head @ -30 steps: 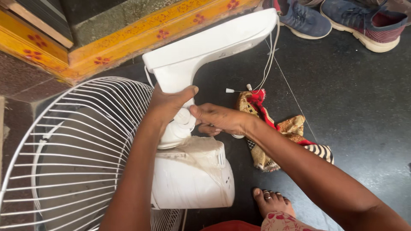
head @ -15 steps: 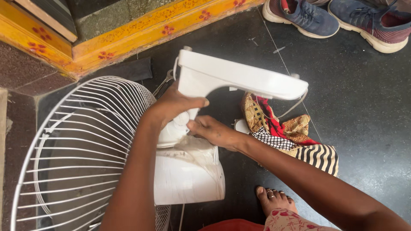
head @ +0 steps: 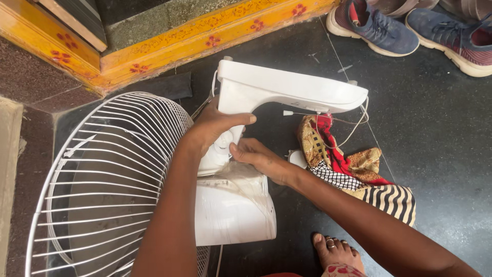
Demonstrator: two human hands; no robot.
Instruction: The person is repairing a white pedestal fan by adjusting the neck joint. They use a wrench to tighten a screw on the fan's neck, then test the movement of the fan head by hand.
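A white table fan lies on the dark floor. My left hand (head: 218, 125) grips the neck of its white stand (head: 287, 88), which juts up and to the right. My right hand (head: 259, 159) presses fingertips on the joint just below, where the neck meets the white motor housing (head: 233, 208). The round white wire grille (head: 113, 179) spreads out to the left of my left forearm. A thin white cord (head: 353, 128) hangs from the stand's underside.
A crumpled cloth (head: 359, 172) in red, yellow and black-and-white stripes lies right of the fan. Two blue shoes (head: 374, 25) sit at the top right. A yellow painted step (head: 169, 46) runs along the top. A bare foot (head: 335, 251) rests at the bottom.
The stand has swung lower and more level, its tip now pointing right. Both hands stay at the neck joint, and the view has shifted slightly.
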